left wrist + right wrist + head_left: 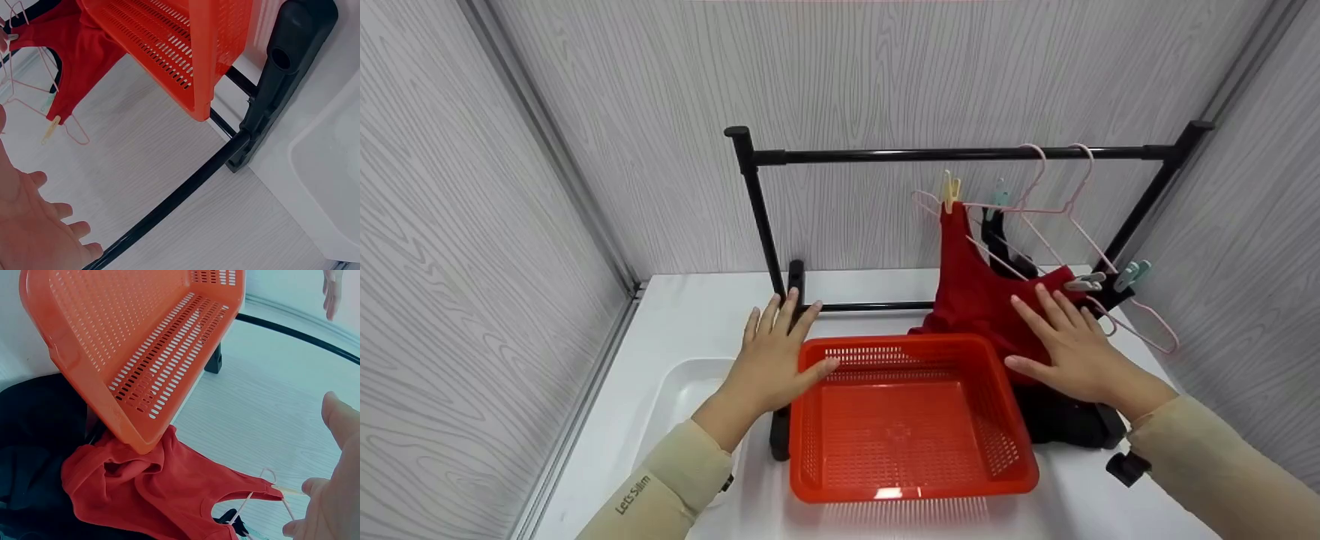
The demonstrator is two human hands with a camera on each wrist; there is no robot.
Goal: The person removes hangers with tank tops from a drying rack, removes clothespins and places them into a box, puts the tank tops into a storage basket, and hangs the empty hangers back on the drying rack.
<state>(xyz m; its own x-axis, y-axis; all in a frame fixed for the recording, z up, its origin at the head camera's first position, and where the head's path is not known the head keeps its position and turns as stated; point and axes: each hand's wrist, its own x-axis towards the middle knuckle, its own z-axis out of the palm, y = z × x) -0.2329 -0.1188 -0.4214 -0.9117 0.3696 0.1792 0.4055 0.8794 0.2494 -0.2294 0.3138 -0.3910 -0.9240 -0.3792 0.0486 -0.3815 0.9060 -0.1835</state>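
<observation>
My left hand (772,360) is held with fingers spread near the left rim of a red plastic basket (900,427), and nothing is in its grasp. On the other side my right hand (1069,352) has its fingers spread in front of a red garment (967,277); whether it touches the cloth I cannot tell. Clothespins, such as a yellow one (952,193) and a grey one (1085,283), fasten the red garment to a pink hanger (1039,180). Behind it a black garment (1065,416) hangs from a second pink hanger (1089,176). No items lie inside the basket.
A black rack (885,155) stands on the white table (690,307), both hangers on the right part of its bar. A white tray (679,386) lies at the left, partly behind my left arm. Wood-patterned panels enclose the table at the back and sides.
</observation>
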